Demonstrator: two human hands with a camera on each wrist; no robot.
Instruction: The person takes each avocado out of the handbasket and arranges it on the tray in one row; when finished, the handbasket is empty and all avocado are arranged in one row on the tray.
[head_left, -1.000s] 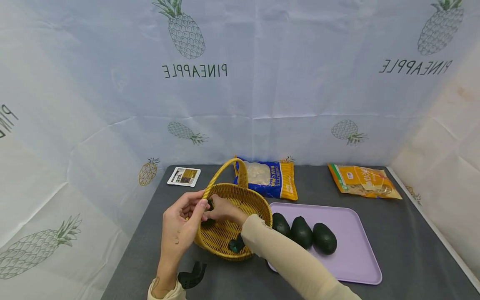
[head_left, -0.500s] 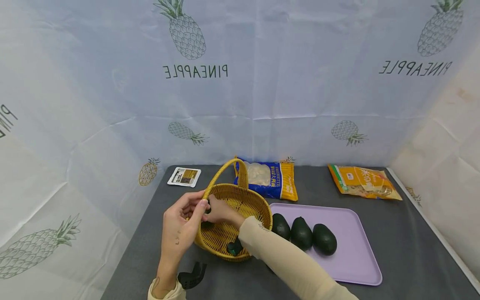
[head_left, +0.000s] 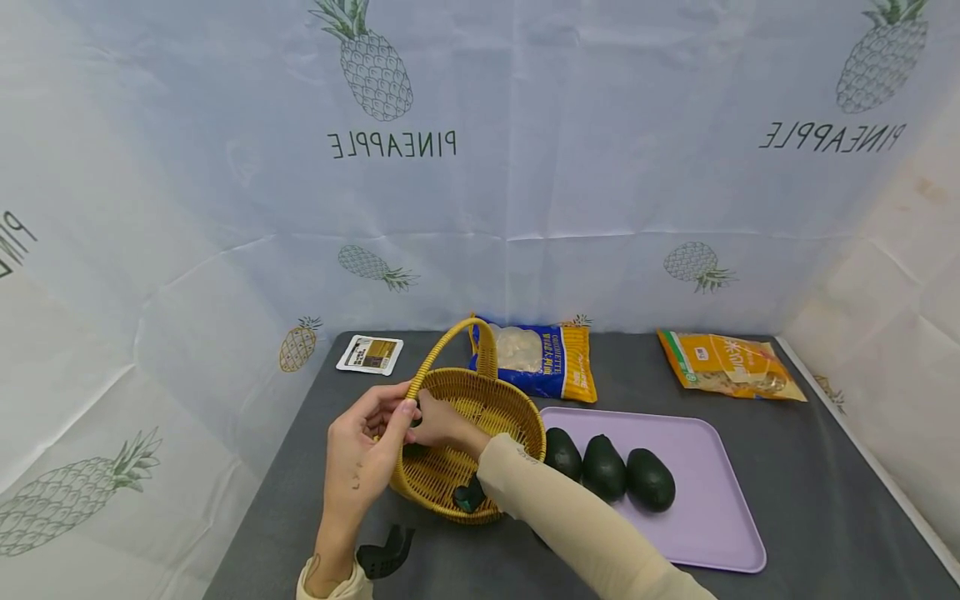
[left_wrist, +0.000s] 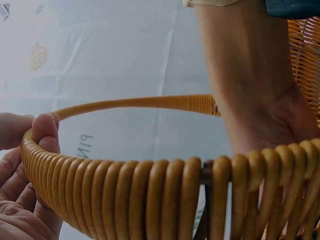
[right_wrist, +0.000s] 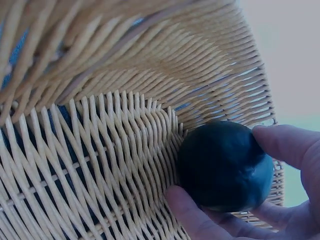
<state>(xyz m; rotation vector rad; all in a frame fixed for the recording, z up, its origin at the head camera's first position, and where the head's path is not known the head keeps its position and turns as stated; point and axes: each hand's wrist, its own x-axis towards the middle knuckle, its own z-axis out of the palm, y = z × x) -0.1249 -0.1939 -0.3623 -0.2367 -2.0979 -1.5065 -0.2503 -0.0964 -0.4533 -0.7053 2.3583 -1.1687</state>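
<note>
A yellow-brown wicker basket (head_left: 480,392) stands on the dark table, its arched handle rising above it. My left hand (head_left: 358,446) pinches the left side of this handle (left_wrist: 105,187) between thumb and fingers. My right hand (head_left: 441,421) reaches down inside the basket at its left end. There its thumb and fingers grip a dark green avocado (right_wrist: 225,165), which lies close against the woven wall. From the head view the right hand and the handle mostly hide this avocado. Three more avocados (head_left: 603,468) sit in a row on a lilac tray (head_left: 697,492) right of the basket.
Behind the basket lies a blue and yellow pasta bag (head_left: 536,358). A small white packet (head_left: 371,354) is at the back left, an orange food bag (head_left: 729,365) at the back right. My right forearm (head_left: 585,517) crosses the tray's near left corner. A printed cloth (head_left: 510,167) hangs behind.
My right hand has shifted very slightly left in the basket, and its sleeve with it. The left hand keeps its hold on the handle; the avocados on the tray stay put.
</note>
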